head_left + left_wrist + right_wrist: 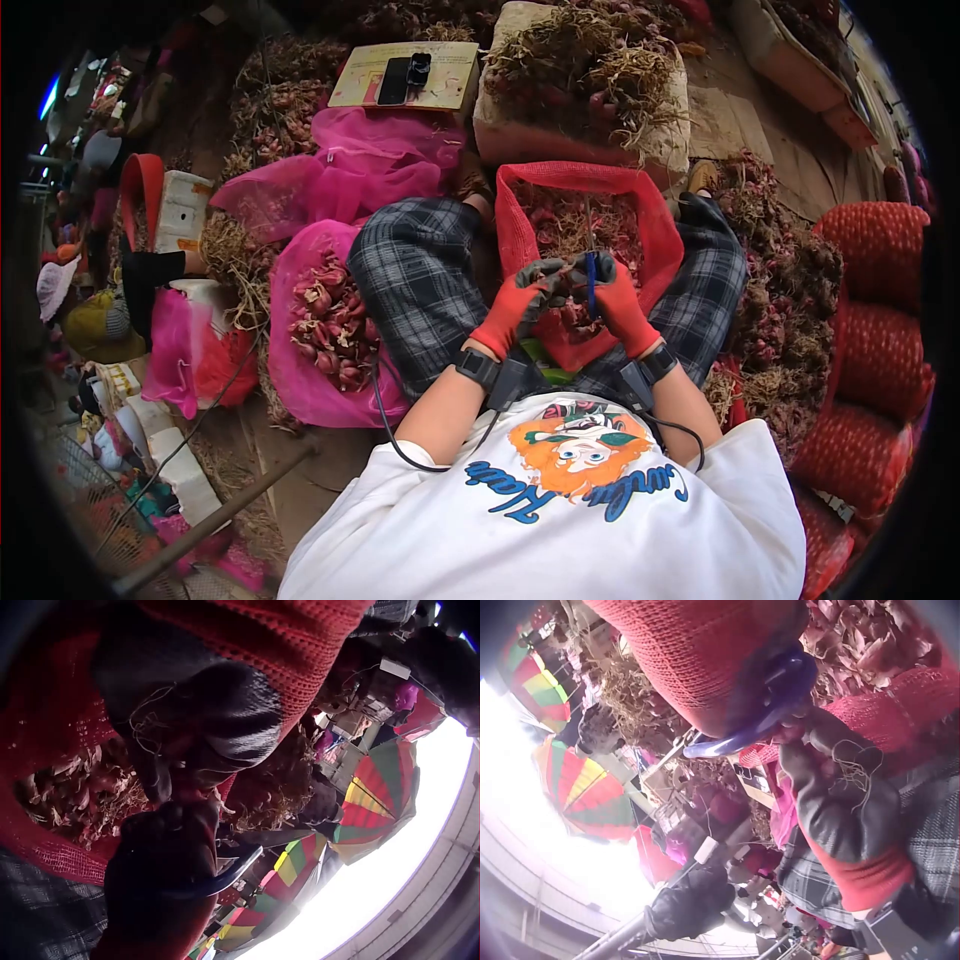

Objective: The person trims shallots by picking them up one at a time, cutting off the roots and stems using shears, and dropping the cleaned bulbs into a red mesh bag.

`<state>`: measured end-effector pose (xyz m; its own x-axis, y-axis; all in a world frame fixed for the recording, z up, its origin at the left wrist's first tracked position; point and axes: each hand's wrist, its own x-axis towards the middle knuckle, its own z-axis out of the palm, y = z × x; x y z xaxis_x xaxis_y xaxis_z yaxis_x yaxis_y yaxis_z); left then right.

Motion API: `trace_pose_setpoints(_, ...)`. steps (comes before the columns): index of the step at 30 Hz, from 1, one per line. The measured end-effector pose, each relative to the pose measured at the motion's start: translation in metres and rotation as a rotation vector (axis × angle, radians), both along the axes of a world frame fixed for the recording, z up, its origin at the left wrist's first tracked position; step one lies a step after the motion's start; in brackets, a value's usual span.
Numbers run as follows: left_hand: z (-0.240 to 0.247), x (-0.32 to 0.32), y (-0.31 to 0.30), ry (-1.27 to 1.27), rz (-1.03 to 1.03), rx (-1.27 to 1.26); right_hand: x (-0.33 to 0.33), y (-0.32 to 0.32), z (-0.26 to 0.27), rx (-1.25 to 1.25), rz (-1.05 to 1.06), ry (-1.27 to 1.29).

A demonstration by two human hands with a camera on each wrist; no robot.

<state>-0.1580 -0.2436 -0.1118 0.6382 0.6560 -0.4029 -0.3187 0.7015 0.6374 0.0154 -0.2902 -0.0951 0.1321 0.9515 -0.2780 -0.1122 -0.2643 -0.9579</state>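
Both hands wear red knit gloves with dark grey coated fingers and meet over an open red mesh bag [590, 178] between the knees. The right hand [620, 300] grips a pair of scissors by its blue handles [795, 679]; the blades point away from the body. My left hand [520, 300] pinches a small reddish shallot [787, 735], mostly hidden by the fingertips, close beside the right fingers. Thin dry root strands [855, 776] cling to the left glove. Inside the bag lie papery skins and dry trimmings [570, 225].
Left of the legs, a pink mesh bag [285, 375] holds trimmed shallots [330, 325]. Ahead, untrimmed shallots [580, 60] heap on a foam box [510, 130], beside a carton [350, 85] bearing a phone [394, 80]. More shallots [780, 300] and filled red sacks [875, 340] line the right.
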Motion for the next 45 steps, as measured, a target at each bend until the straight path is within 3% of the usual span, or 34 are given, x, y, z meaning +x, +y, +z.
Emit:
trace_pose_setpoints(3, -0.011, -0.001, -0.003, 0.103, 0.023, 0.003, -0.014, 0.002, -0.016, 0.095, -0.086, -0.198)
trace_pose_setpoints(6, -0.032, -0.003, -0.005, 0.112, 0.017, 0.008, -0.014, 0.002, 0.001, 0.002, -0.020, -0.018)
trace_pose_setpoints(9, -0.024, -0.002, -0.006, -0.081, 0.110, -0.084, -0.012, -0.002, -0.003, -0.147, -0.162, 0.315)
trace_pose_setpoints(12, -0.009, -0.004, -0.004, -0.117, 0.121, -0.051, 0.004, -0.008, -0.021, -0.172, -0.292, 0.289)
trace_pose_setpoints(15, -0.009, -0.006, -0.002, -0.155, 0.123, -0.035, 0.023, -0.012, -0.048, -0.145, -0.266, -0.038)
trace_pose_setpoints(19, -0.020, -0.004, -0.002, -0.148, 0.167, -0.065, 0.013, -0.014, -0.014, -0.153, -0.275, 0.167)
trace_pose_setpoints(26, -0.018, 0.003, -0.002, -0.017, 0.059, 0.128, -0.013, 0.009, -0.003, 0.042, -0.057, 0.079)
trace_pose_setpoints(29, 0.002, -0.004, -0.001, 0.068, 0.068, -0.087, -0.005, 0.011, -0.010, -0.079, -0.029, 0.323)
trace_pose_setpoints(32, -0.014, -0.008, 0.002, -0.113, 0.159, -0.226, 0.006, 0.005, -0.050, -0.161, -0.154, 0.520)
trace_pose_setpoints(36, -0.029, -0.010, 0.009, -0.166, 0.204, -0.343, 0.008, -0.008, -0.034, -0.076, -0.042, -0.330)
trace_pose_setpoints(39, -0.016, -0.002, 0.010, -0.068, 0.329, -0.438, 0.013, -0.025, -0.045, -0.084, 0.019, -0.604)
trace_pose_setpoints(41, -0.021, -0.004, 0.012, -0.065, 0.335, -0.460, 0.007, -0.024, -0.008, -0.079, 0.066, -0.643)
trace_pose_setpoints(45, -0.033, -0.008, 0.015, -0.385, 0.330, -0.405, 0.003, -0.029, -0.010, -0.061, 0.191, -0.918)
